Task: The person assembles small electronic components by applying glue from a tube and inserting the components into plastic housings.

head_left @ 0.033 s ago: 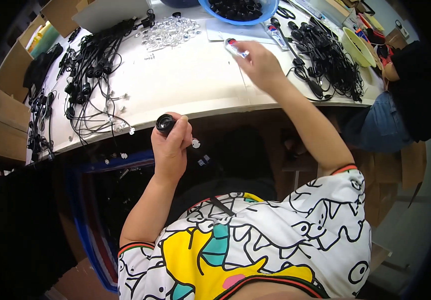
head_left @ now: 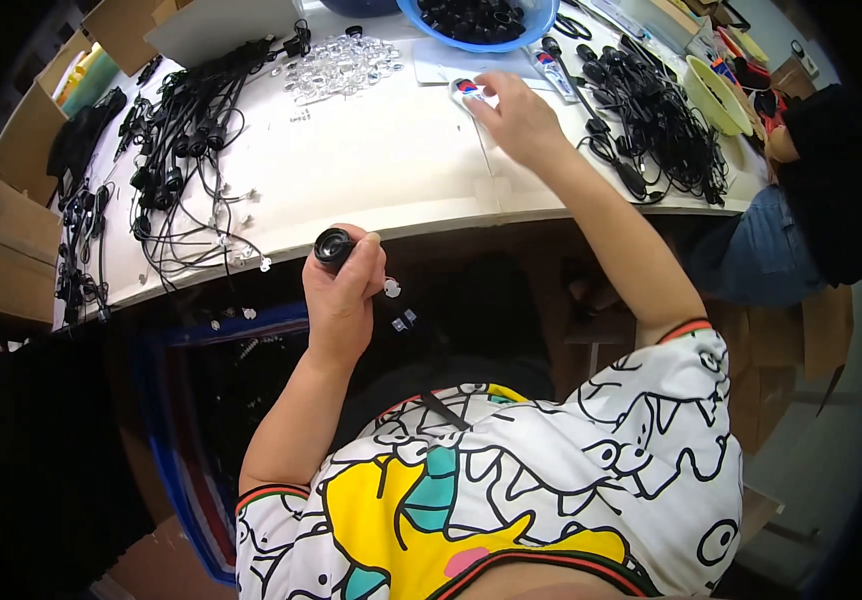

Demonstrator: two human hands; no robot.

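Note:
In my left hand (head_left: pixel 343 290) is a black cylindrical socket (head_left: pixel 332 246), its round hollow end turned upward. The fingers wrap round it just off the table's front edge. A small white tab (head_left: pixel 392 287) shows beside that hand; what it hangs from is hard to make out. My right hand (head_left: pixel 521 118) is over the table, thumb and forefinger apart. Close to its fingertips lies a white tube with red and blue marks (head_left: pixel 468 90). A second similar tube (head_left: pixel 555 76) lies farther right.
Bundles of black cables with sockets (head_left: pixel 186 140) lie at left, more cables (head_left: pixel 651 120) at right. Clear lens-like pieces (head_left: pixel 341 68) are spread near a blue basin (head_left: pixel 481 45) of black parts. A yellow-green basket (head_left: pixel 716 95) and another person (head_left: pixel 781 240) are at right.
My right hand's fingers have opened off the tube, which now lies more plainly in sight on the table. My left hand and the socket have hardly moved.

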